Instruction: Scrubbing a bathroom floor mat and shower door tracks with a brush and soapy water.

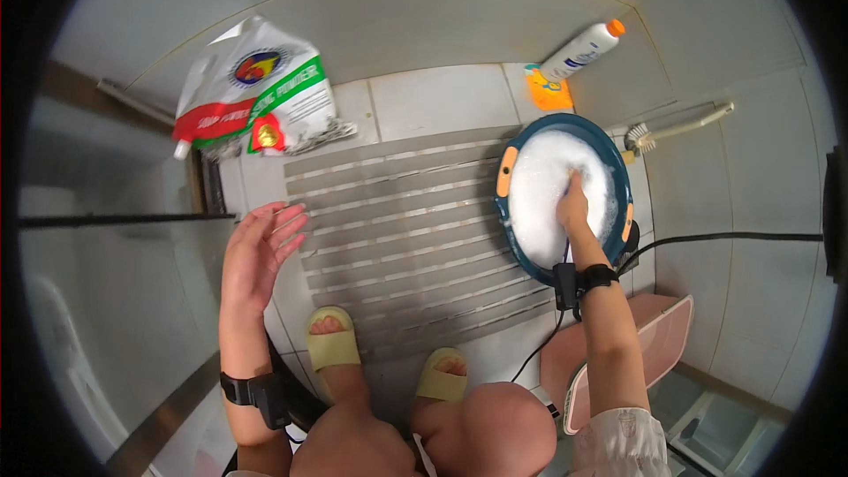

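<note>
A dark blue plastic basin with orange handle grips stands on the right side of the floor, filled with white suds. My right hand reaches into the suds; its fingertips are partly covered by foam, so whether it holds anything under there cannot be told. Empty and with its fingers apart, my left hand is raised over the floor at the left, well away from the basin. Beyond it a large bag of washing powder leans against the wall.
A grey slatted mat covers the middle floor. At the back right are a white bottle with an orange cap and an orange packet. A scrubbing brush leans by the right wall. A pink plastic bin sits near my right forearm.
</note>
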`<action>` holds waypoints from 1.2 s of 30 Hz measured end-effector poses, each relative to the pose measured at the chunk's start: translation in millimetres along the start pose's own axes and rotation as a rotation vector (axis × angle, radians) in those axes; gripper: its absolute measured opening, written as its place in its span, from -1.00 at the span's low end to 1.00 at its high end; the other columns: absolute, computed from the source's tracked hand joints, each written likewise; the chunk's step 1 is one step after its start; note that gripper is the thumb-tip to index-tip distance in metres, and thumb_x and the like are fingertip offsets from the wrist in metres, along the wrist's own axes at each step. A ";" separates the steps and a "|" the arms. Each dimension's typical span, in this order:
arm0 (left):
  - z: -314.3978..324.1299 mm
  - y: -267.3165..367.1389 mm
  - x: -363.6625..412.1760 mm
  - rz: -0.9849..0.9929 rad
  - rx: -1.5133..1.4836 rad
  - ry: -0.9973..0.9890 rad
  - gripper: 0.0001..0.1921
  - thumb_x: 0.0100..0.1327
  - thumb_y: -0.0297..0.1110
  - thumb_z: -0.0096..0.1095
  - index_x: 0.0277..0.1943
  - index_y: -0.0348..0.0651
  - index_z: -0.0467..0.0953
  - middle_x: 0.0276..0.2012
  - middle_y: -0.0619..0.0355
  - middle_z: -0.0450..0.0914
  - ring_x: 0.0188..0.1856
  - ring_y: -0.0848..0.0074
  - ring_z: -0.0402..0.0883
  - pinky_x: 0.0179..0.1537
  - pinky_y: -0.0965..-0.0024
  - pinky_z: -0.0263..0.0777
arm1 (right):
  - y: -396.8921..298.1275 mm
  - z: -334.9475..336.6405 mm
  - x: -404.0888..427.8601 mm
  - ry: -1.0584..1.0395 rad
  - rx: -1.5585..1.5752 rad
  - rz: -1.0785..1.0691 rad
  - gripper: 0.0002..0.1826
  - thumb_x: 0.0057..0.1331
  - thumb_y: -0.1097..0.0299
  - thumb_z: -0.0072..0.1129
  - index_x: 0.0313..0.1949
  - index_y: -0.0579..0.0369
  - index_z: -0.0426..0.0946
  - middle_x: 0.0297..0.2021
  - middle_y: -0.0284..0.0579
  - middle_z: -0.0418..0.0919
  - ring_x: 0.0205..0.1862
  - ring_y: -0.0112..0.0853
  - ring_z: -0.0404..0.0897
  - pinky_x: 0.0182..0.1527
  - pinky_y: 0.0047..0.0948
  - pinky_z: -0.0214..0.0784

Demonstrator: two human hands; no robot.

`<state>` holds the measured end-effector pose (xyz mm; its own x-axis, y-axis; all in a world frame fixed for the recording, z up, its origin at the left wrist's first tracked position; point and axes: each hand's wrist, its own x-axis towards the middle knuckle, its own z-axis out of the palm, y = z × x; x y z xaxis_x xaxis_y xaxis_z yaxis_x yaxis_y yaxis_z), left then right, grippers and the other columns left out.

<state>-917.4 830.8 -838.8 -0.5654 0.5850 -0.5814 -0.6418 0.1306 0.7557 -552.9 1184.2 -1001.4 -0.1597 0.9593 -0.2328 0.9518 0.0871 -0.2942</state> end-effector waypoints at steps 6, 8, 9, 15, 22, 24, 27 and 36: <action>-65.2 1.3 -28.2 -0.026 -0.262 0.166 -0.78 0.38 -0.39 -0.06 -0.04 -0.33 0.41 -0.02 -0.11 0.57 0.03 0.27 0.59 0.03 0.30 0.49 | -54.4 -47.0 -34.4 0.001 0.723 -0.100 -0.26 0.10 0.67 0.07 0.32 0.07 0.15 0.10 -0.10 0.43 0.09 -0.33 0.46 0.12 -0.46 0.28; -80.7 -5.4 -30.2 -0.018 -0.359 0.196 -0.80 0.37 -0.40 -0.07 -0.06 -0.33 0.42 -0.04 -0.09 0.58 0.02 0.30 0.59 0.05 0.30 0.48 | -95.5 -73.0 -66.3 0.132 0.704 -0.341 -0.28 0.15 0.59 0.14 0.32 0.08 0.15 0.13 -0.05 0.42 0.10 -0.29 0.46 0.13 -0.42 0.29; -85.7 -8.7 -32.2 -0.016 -0.359 0.206 -0.80 0.37 -0.40 -0.07 -0.06 -0.33 0.42 -0.04 -0.09 0.58 0.02 0.30 0.59 0.05 0.30 0.48 | -111.2 -68.1 -78.5 0.122 0.707 -0.345 -0.28 0.15 0.59 0.14 0.32 0.08 0.15 0.13 -0.05 0.42 0.10 -0.29 0.46 0.13 -0.42 0.29; -87.8 -27.4 -20.7 -0.087 -0.455 0.162 -0.81 0.36 -0.41 -0.06 -0.08 -0.32 0.41 -0.05 -0.07 0.59 0.00 0.31 0.60 0.02 0.31 0.47 | -203.7 5.1 -141.4 -0.285 0.263 -0.522 -0.36 0.22 0.40 0.11 0.30 -0.22 0.19 -0.09 0.27 0.53 -0.10 0.11 0.57 -0.02 -0.10 0.44; -82.6 -54.2 -24.8 -0.152 -0.382 0.290 -0.81 0.34 -0.36 0.00 -0.09 -0.26 0.43 -0.11 0.02 0.61 -0.03 0.37 0.57 0.04 0.30 0.40 | -195.4 67.2 -82.3 0.143 -0.144 -0.331 -0.49 0.25 0.26 0.10 0.18 -0.05 0.22 -0.37 0.26 0.55 -0.36 0.06 0.61 -0.29 0.00 0.47; -87.9 -55.1 -22.8 -0.172 -0.436 0.298 -0.82 0.34 -0.37 0.00 -0.09 -0.26 0.44 -0.10 0.02 0.61 -0.02 0.38 0.58 0.04 0.31 0.41 | -206.6 75.8 -85.9 0.075 -0.116 -0.301 -0.51 0.25 0.28 0.09 0.15 0.02 0.24 -0.38 0.24 0.56 -0.37 0.05 0.61 -0.30 -0.01 0.47; -98.1 -48.9 -13.9 -0.180 -0.542 0.244 -0.82 0.33 -0.40 0.00 -0.09 -0.27 0.44 -0.09 0.03 0.61 -0.02 0.39 0.58 0.06 0.32 0.42 | -227.7 116.6 -105.8 0.010 -0.062 -0.546 -0.46 0.21 0.30 0.09 0.18 0.10 0.27 -0.32 0.20 0.58 -0.35 0.04 0.60 -0.33 -0.03 0.46; -108.6 -34.4 -5.5 -0.181 -0.562 0.142 -0.80 0.36 -0.44 -0.05 -0.04 -0.30 0.43 -0.09 0.07 0.63 -0.07 0.44 0.61 0.02 0.37 0.45 | -198.8 73.7 -70.3 -0.026 -0.256 -0.321 -0.37 0.28 0.46 -0.08 0.35 -0.02 0.04 -0.26 0.28 0.52 -0.33 0.05 0.61 -0.30 -0.08 0.51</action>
<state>-948.4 736.1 -894.3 -0.4608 0.4750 -0.7497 -0.8875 -0.2473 0.3889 -750.1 1079.6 -994.9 -0.4622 0.8660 -0.1907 0.8867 0.4476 -0.1163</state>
